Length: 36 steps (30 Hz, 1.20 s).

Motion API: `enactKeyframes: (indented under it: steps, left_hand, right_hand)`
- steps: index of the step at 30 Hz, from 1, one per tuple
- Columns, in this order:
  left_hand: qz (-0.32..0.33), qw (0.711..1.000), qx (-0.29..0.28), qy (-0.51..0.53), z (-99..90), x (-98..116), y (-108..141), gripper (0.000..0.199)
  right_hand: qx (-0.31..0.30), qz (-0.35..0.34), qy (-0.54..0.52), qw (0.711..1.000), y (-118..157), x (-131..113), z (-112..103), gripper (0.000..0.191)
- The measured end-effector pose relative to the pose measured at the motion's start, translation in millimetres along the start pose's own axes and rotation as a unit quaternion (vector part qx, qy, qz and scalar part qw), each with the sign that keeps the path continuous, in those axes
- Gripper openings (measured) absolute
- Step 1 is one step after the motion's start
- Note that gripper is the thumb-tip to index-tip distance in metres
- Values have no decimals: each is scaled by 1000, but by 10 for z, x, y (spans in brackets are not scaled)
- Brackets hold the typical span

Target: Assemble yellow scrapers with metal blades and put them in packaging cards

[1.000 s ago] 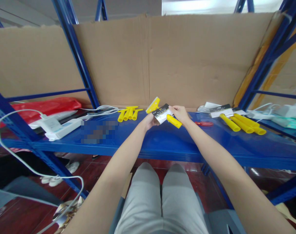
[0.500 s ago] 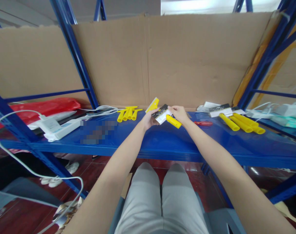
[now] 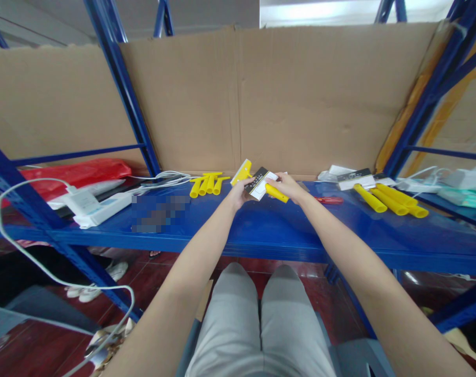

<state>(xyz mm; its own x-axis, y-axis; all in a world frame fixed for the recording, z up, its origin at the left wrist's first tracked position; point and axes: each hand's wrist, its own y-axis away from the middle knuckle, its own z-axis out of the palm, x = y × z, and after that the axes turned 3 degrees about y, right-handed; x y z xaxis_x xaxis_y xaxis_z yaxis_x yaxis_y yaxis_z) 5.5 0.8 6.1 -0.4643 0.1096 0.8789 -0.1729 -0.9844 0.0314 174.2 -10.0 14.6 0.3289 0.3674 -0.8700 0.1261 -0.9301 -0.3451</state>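
Note:
Over the middle of the blue shelf, I hold a scraper with a yellow handle [image 3: 277, 193] and a black-and-white sleeve or card [image 3: 260, 184] at its blade end. My left hand [image 3: 239, 193] is closed on the left edge of that sleeve. Closed near the top of the handle, my right hand [image 3: 288, 186] has its fingers at the sleeve's right side. A yellow scraper head [image 3: 241, 172] with a pale edge shows just behind my left hand; whether the hand touches it I cannot tell.
Several yellow handles with T-shaped heads [image 3: 208, 185] lie left of my hands. To the right are a red tool [image 3: 329, 200] and several yellow-handled scrapers [image 3: 391, 200] with black-and-white sleeves. A white power strip [image 3: 103, 209] and cables sit left; a cardboard panel [image 3: 301, 99] stands behind.
My right hand has shifted slightly left and down onto the handle, closer to the sleeve. The yellow head behind my left hand has moved slightly left.

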Motion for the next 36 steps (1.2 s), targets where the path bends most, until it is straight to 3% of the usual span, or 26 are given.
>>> enactKeyframes:
  steps: [3,7,18,23,30,36]
  left_hand:
    - [6,999,31,14,-14,7,-31,9]
    - [20,998,40,41,-23,15,-53,10]
    - [35,995,43,82,-53,33,-73,12]
    - [39,992,65,104,-108,47,-134,23]
    - [66,979,146,125,-147,52,-199,25]
    - [85,977,138,138,-97,43,-142,28]
  right_hand:
    - [-45,29,6,999,57,-50,6,23]
    - [-5,21,-16,1000,75,-88,25,24]
    - [-10,53,-56,997,98,-142,87,22]
    - [-53,47,-65,995,96,-126,51,24]
    - [-76,57,-41,995,88,-132,-59,33]
    - [-95,79,-12,992,125,-174,-82,34]
